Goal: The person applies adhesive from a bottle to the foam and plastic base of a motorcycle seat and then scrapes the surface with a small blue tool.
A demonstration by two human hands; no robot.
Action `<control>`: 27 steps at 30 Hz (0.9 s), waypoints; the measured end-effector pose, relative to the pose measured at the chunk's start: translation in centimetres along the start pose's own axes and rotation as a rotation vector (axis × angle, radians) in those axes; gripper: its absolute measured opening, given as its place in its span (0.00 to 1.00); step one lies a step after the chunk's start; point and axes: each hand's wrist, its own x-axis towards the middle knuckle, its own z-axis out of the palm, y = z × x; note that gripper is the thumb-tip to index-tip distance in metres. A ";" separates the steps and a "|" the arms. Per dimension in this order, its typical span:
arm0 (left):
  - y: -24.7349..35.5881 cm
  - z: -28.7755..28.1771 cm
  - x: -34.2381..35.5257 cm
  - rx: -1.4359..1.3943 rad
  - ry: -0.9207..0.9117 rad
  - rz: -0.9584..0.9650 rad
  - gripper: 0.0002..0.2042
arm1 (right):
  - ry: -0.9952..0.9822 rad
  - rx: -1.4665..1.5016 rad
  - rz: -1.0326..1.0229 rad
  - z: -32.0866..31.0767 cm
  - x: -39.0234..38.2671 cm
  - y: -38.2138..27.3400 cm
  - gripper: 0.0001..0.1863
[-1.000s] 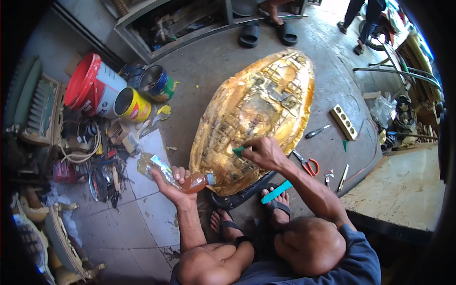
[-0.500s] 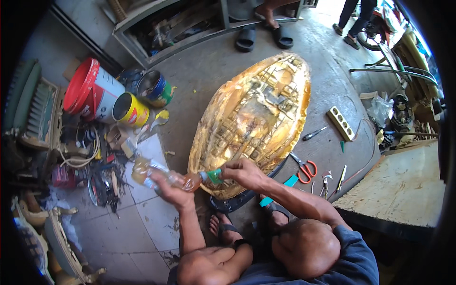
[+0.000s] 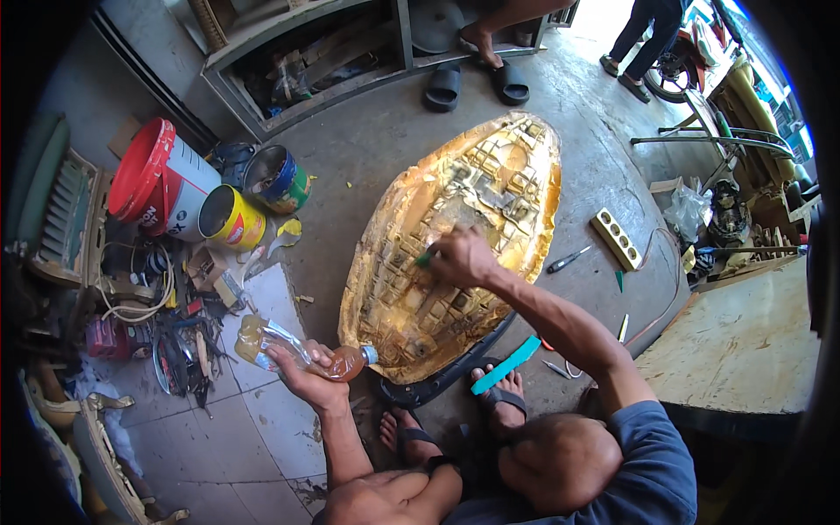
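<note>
My left hand (image 3: pixel 308 374) is closed round a clear plastic bottle (image 3: pixel 352 362) of amber liquid, tilted sideways at the near left edge of a long yellow foam motorcycle seat pad (image 3: pixel 385 236). The pad lies with its moulded, grid-like side up, brownish and glossy in places. Over its middle, my right hand (image 3: pixel 465 259) is closed on a small green piece (image 3: pixel 425 260), mostly covered by the fingers and pressed to or just above the foam. A black edge (image 3: pixel 429 389) shows under the pad's near end. Across my right foot rests a turquoise strip (image 3: pixel 507 365).
To the left stand a red-rimmed bucket (image 3: pixel 188 179), a yellow can (image 3: pixel 234 219) and a blue-green can (image 3: pixel 278 179), near scattered tools (image 3: pixel 179 350). A screwdriver (image 3: pixel 569 260) and power strip (image 3: pixel 617 239) lie right. Black slippers (image 3: pixel 444 87) and another person's feet (image 3: pixel 481 44) are beyond.
My right hand has moved from the bottle's mouth up and away onto the middle of the pad with the green piece. The bottle stays in my left hand, slightly lower.
</note>
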 end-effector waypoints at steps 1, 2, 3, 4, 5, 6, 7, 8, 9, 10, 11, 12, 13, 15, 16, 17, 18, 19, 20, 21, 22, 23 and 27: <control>0.0 0.1 -0.3 0.011 0.018 -0.019 0.20 | -0.097 0.029 0.236 -1.7 0.6 0.3 0.11; 0.2 0.9 -0.8 -0.006 -0.005 -0.027 0.20 | 0.103 0.143 0.275 -2.7 1.0 3.7 0.11; 0.1 0.2 -1.3 0.013 0.004 -0.037 0.20 | 0.102 -0.071 0.398 -4.6 1.8 4.5 0.11; -0.2 0.7 -1.6 0.015 0.016 -0.038 0.20 | 0.211 -0.245 0.403 -5.5 1.7 7.6 0.13; 0.3 0.7 -1.2 0.028 0.039 -0.010 0.19 | 0.138 -0.329 0.366 -6.1 2.0 7.6 0.16; 0.3 0.7 -1.3 0.036 0.062 -0.015 0.19 | -0.118 -0.131 0.365 -6.1 1.8 7.6 0.17; 0.4 0.5 -1.2 0.029 0.060 -0.016 0.19 | -0.250 -0.005 0.174 -6.1 1.4 7.5 0.17; 0.5 0.2 -1.0 0.030 0.046 -0.017 0.19 | -0.394 0.151 0.001 -6.2 0.9 7.4 0.17; 0.5 0.1 -0.8 0.031 0.032 -0.017 0.19 | -0.393 0.144 0.000 -6.9 1.3 7.9 0.17; 0.7 0.5 -1.0 0.027 0.044 -0.003 0.19 | -0.254 0.214 0.301 -7.5 1.5 8.5 0.17; 0.7 0.2 -1.2 0.029 0.053 -0.006 0.19 | -0.109 0.279 0.600 -8.1 1.4 8.9 0.17; 0.7 -0.1 -1.4 0.044 0.056 -0.010 0.19 | -0.131 -0.071 0.514 -8.6 0.6 9.2 0.15; 0.5 0.2 -1.4 0.043 0.041 -0.015 0.19 | -0.228 0.107 0.381 -8.3 -0.7 10.4 0.14; 0.3 0.0 -1.2 0.080 0.043 0.003 0.19 | -0.324 0.107 0.013 -7.4 -2.7 9.8 0.13; 0.3 0.1 -1.3 0.072 0.056 -0.002 0.19 | -0.240 0.216 0.240 -8.2 -3.0 9.6 0.16; 0.2 0.1 -1.3 0.064 0.068 -0.008 0.19 | 0.002 0.378 0.379 -7.6 -3.4 11.1 0.18; 0.3 0.1 -1.1 0.051 0.100 -0.033 0.19 | 0.156 0.119 0.431 -8.2 -3.5 11.9 0.19; 0.3 0.0 -1.1 0.052 0.100 -0.038 0.19 | 0.308 -0.144 0.475 -8.7 -3.8 12.5 0.19; 0.4 0.0 -1.2 0.063 0.095 -0.027 0.19 | 0.192 -0.015 0.684 -8.6 -5.1 12.4 0.17; 0.4 0.0 -1.5 0.073 0.090 -0.017 0.18 | -0.043 -0.120 0.704 -7.5 -6.7 11.4 0.13; 1.0 0.5 -1.7 0.097 0.056 -0.026 0.18 | 0.112 -0.025 0.403 -5.1 -9.4 10.5 0.09; 0.1 1.1 -1.7 0.085 0.047 -0.044 0.18 | 0.103 -0.187 0.054 -3.3 -12.1 9.7 0.05; 0.3 1.3 -1.4 0.072 0.028 -0.019 0.18 | 0.184 0.169 0.021 -5.9 -11.4 2.2 0.05</control>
